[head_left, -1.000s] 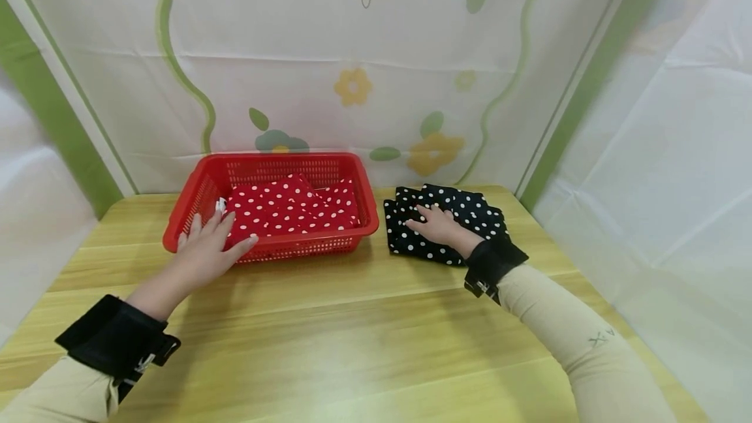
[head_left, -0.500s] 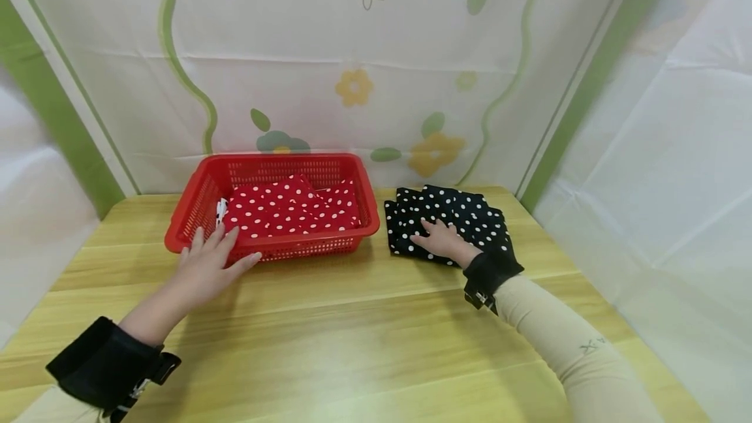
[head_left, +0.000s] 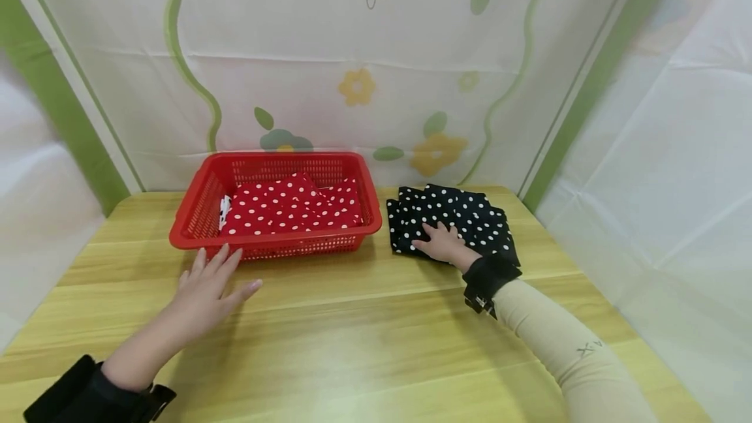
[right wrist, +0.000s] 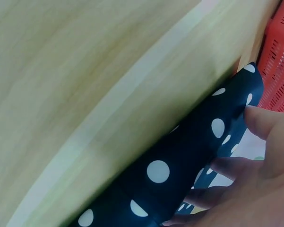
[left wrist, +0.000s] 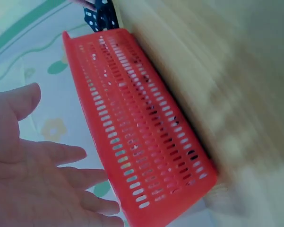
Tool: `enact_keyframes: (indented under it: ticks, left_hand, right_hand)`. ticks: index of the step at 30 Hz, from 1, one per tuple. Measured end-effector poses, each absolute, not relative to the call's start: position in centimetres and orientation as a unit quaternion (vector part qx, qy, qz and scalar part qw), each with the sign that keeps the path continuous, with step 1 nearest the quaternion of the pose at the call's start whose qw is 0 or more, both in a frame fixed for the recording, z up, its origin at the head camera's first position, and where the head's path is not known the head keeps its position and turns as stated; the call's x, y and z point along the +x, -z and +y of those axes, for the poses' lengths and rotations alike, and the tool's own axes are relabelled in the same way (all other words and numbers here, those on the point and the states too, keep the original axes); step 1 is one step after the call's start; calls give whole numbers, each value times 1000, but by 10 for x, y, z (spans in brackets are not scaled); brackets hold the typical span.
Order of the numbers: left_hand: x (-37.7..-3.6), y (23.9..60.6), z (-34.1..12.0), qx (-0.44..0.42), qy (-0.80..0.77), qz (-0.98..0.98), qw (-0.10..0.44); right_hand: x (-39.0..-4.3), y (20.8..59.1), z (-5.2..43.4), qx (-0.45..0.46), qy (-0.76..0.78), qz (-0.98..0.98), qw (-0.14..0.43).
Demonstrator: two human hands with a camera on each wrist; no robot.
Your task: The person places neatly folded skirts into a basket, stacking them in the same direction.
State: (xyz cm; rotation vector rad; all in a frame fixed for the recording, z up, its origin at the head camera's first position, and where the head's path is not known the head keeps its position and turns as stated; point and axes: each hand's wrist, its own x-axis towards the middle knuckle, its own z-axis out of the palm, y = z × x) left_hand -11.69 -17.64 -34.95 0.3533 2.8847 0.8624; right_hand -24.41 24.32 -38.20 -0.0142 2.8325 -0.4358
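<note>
A red plastic basket (head_left: 276, 238) stands at the back left of the table, with red polka-dot cloth (head_left: 288, 207) folded inside. Something small, white and black (head_left: 224, 207) shows at the basket's left inner wall. Just in front of the basket is my left hand (head_left: 202, 296), fingers spread and holding nothing; the left wrist view has the palm (left wrist: 33, 189) facing the basket's slotted side. To the right lies black cloth with white dots (head_left: 470, 214), folded in layers. My right hand (head_left: 442, 243) rests on its near left part, fingers spread and extended over the fabric.
The wooden table (head_left: 329, 344) stretches out in front of the basket and the black cloth. A white curtain with printed flowers (head_left: 352, 38) hangs right behind them, and white fabric (head_left: 664, 201) borders the right side.
My left hand has drawn back from over the basket's front rim toward me, holding nothing. The right hand has shifted slightly nearer on the black cloth. The basket stays in place.
</note>
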Motion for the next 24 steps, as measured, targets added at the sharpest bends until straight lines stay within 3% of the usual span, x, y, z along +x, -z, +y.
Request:
enact_keyframes:
  ticks: [9, 24]
  left_hand:
    - [-96, 368, -170, 134, -284, 948, 56]
    - [-101, 382, -171, 111, -264, 955, 78]
  right_hand:
    - [-245, 385, 242, 5, 139, 982, 126]
    - [-239, 395, 245, -11, 119, 983, 138]
